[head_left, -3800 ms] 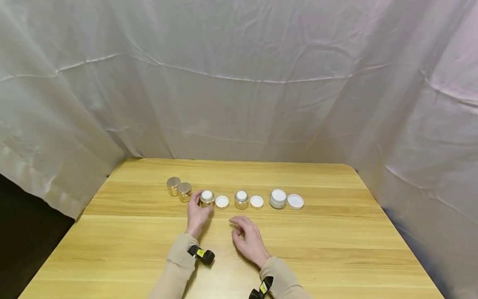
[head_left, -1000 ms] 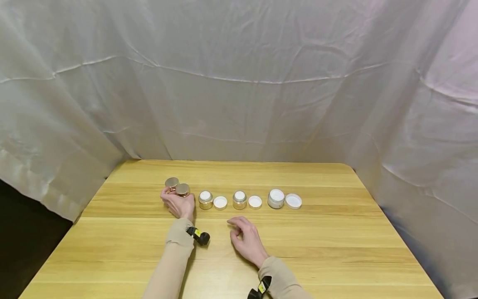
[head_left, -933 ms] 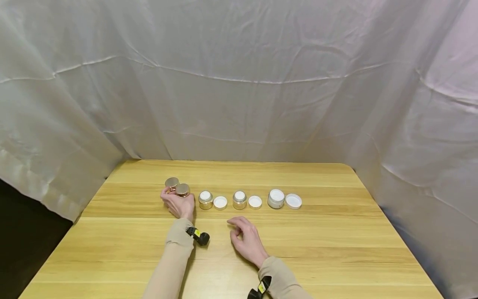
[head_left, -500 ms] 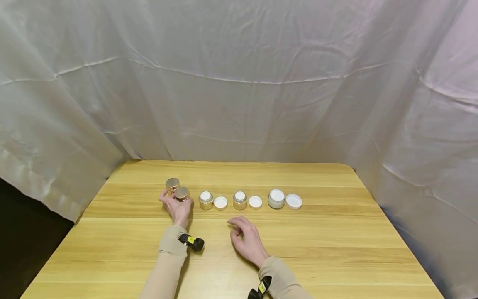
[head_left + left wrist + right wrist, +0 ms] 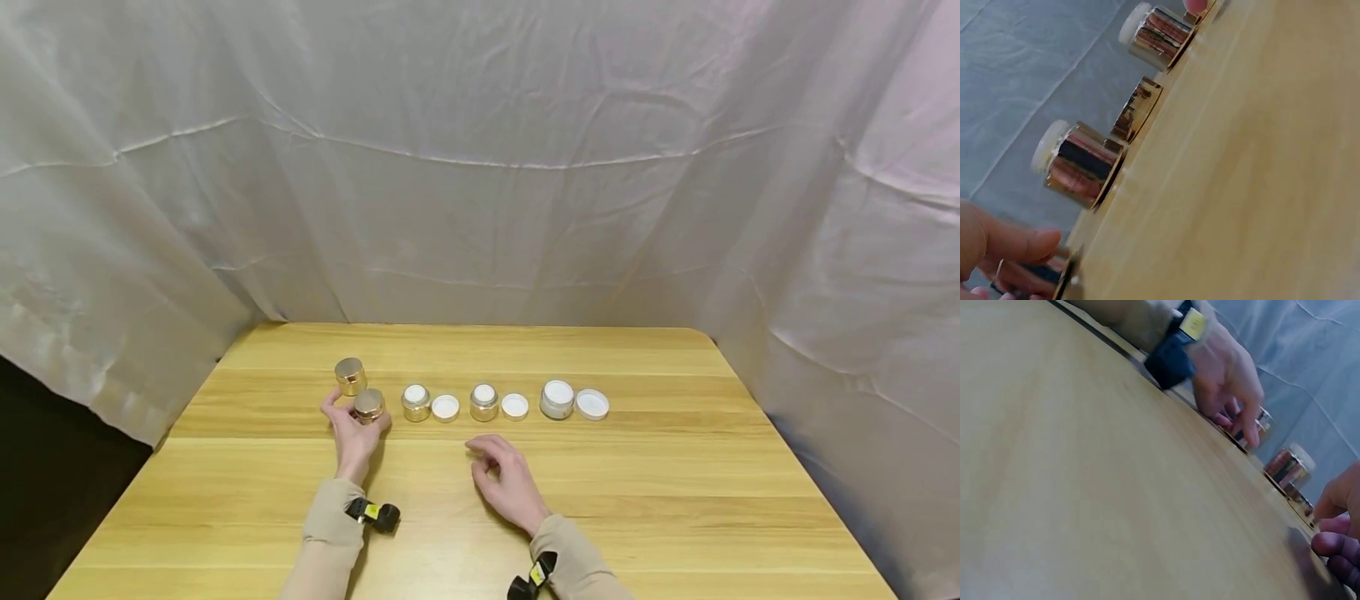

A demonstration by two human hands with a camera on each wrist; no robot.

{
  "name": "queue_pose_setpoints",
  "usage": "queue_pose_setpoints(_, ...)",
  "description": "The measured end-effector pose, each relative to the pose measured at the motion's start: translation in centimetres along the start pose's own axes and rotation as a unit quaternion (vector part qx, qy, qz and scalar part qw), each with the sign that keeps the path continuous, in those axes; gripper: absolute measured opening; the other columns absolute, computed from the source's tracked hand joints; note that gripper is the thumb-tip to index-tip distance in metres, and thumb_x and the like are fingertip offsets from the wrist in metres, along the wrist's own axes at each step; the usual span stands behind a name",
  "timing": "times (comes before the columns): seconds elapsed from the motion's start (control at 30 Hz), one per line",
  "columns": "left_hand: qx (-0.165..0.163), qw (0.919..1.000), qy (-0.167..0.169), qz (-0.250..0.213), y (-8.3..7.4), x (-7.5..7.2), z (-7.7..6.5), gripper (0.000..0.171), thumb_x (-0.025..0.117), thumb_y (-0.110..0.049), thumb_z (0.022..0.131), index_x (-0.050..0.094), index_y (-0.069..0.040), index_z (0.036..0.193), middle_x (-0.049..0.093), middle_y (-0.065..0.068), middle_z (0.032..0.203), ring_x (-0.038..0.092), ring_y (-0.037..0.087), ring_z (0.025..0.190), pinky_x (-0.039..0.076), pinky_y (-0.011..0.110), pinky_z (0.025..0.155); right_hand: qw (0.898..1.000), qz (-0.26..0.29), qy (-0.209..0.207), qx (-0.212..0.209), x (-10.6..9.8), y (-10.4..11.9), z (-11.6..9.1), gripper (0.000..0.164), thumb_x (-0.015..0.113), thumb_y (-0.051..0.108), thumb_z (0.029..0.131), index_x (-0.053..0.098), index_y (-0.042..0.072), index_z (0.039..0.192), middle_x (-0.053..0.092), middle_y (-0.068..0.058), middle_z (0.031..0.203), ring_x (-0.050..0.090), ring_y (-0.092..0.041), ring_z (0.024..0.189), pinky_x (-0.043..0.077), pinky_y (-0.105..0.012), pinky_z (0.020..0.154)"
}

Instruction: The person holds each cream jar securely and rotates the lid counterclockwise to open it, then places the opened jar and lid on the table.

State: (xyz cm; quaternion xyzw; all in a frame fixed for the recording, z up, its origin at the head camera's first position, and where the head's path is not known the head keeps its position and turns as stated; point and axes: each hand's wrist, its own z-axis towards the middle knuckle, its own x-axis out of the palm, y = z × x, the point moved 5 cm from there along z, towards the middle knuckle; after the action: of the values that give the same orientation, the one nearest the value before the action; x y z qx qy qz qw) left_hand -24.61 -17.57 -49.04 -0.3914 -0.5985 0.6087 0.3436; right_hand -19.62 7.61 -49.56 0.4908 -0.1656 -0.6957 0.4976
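My left hand (image 5: pixel 352 442) grips a gold cosmetic jar (image 5: pixel 370 402) with its lid on, thumb on one side and fingers on the other. Just behind and left of it stands a second lidded gold jar (image 5: pixel 350 377). In the left wrist view the thumb (image 5: pixel 1038 245) presses the gripped jar's side, and most of that jar is hidden. My right hand (image 5: pixel 513 487) rests over the table, fingers loosely curled, holding nothing. The right wrist view shows its fingertips (image 5: pixel 1329 544) near the wood.
Right of the left hand, a row holds two uncapped gold jars (image 5: pixel 416 407) and a larger uncapped pale jar (image 5: pixel 557 402). Beside each lies an upturned lid (image 5: pixel 446 408) with a white inside. A grey curtain (image 5: pixel 480 242) hangs behind the wooden table (image 5: pixel 675 500).
The left hand has left the uncapped jar, reached the nearer lidded gold jar and drawn it toward the person, away from the other lidded jar. The right hand has hardly moved.
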Motion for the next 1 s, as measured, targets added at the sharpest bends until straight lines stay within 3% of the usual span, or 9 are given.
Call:
queue_pose_setpoints(0.07,-0.019,0.9996,0.022,-0.006,-0.1,-0.1,-0.2,0.092,0.069,0.015,0.080,0.011,-0.002,0.149,0.048,0.030,0.132,0.049,0.041,0.126,0.037,0.048,0.116,1.000,0.008,-0.004,-0.002,-0.3,-0.3,0.0,0.030,0.064,-0.009,0.084,0.071,0.000,0.112,0.072,-0.012,0.107,0.063,-0.012,0.083,0.059,-0.022,0.076)
queue_pose_setpoints(0.17,-0.046,0.9981,0.040,-0.010,-0.2,-0.2,-0.3,0.092,0.071,0.012,0.082,0.012,-0.003,0.150,0.049,0.024,0.126,0.053,0.032,0.117,0.040,0.043,0.111,1.000,0.022,-0.012,-0.007,-0.7,-0.5,0.0,0.029,0.064,-0.009,0.085,0.071,-0.001,0.111,0.073,-0.014,0.104,0.064,-0.011,0.083,0.059,-0.022,0.073)
queue_pose_setpoints(0.3,-0.061,0.9973,0.037,-0.014,-0.1,-0.5,-0.2,0.092,0.076,0.007,0.081,0.015,-0.004,0.149,0.052,0.015,0.118,0.052,0.017,0.101,0.042,0.031,0.098,0.999,0.047,-0.024,0.000,-0.9,-0.7,0.0,0.029,0.066,-0.010,0.084,0.072,0.001,0.110,0.074,-0.014,0.103,0.063,-0.009,0.080,0.058,-0.022,0.070)
queue_pose_setpoints(0.43,-0.071,0.9967,0.029,-0.025,-0.3,-0.4,-0.3,0.093,0.079,0.003,0.080,0.017,-0.005,0.150,0.052,0.012,0.117,0.051,0.013,0.097,0.043,0.024,0.092,0.996,0.070,-0.038,0.032,-0.8,-1.1,0.1,0.029,0.067,-0.012,0.084,0.073,0.002,0.109,0.074,-0.013,0.102,0.063,-0.013,0.078,0.058,-0.023,0.070)
queue_pose_setpoints(0.7,-0.041,0.9942,-0.016,-0.098,-1.0,-0.2,-0.6,0.088,0.080,0.004,0.076,0.027,-0.003,0.146,0.054,0.001,0.104,0.056,0.002,0.082,0.052,0.010,0.075,0.991,0.095,-0.045,0.080,-1.7,0.8,0.3,0.024,0.062,-0.015,0.086,0.070,-0.009,0.108,0.072,-0.026,0.102,0.062,-0.016,0.075,0.055,-0.019,0.070)
queue_pose_setpoints(0.87,-0.018,0.9875,-0.002,-0.156,-1.7,0.7,-0.8,0.081,0.078,0.012,0.074,0.034,-0.001,0.140,0.056,-0.004,0.109,0.061,0.003,0.091,0.057,0.011,0.081,0.989,0.121,-0.058,0.068,-2.8,2.5,0.4,0.021,0.063,-0.015,0.086,0.069,-0.011,0.106,0.071,-0.029,0.101,0.062,-0.016,0.074,0.054,-0.017,0.068)
queue_pose_setpoints(1.0,-0.003,0.9842,0.021,-0.176,-2.3,1.4,-1.0,0.069,0.079,0.012,0.073,0.042,-0.005,0.129,0.058,-0.003,0.112,0.063,0.005,0.097,0.058,0.014,0.086,0.987,0.126,-0.084,0.054,-3.1,2.6,0.4,0.021,0.063,-0.017,0.084,0.069,-0.012,0.104,0.071,-0.028,0.099,0.062,-0.014,0.072,0.055,-0.019,0.067)
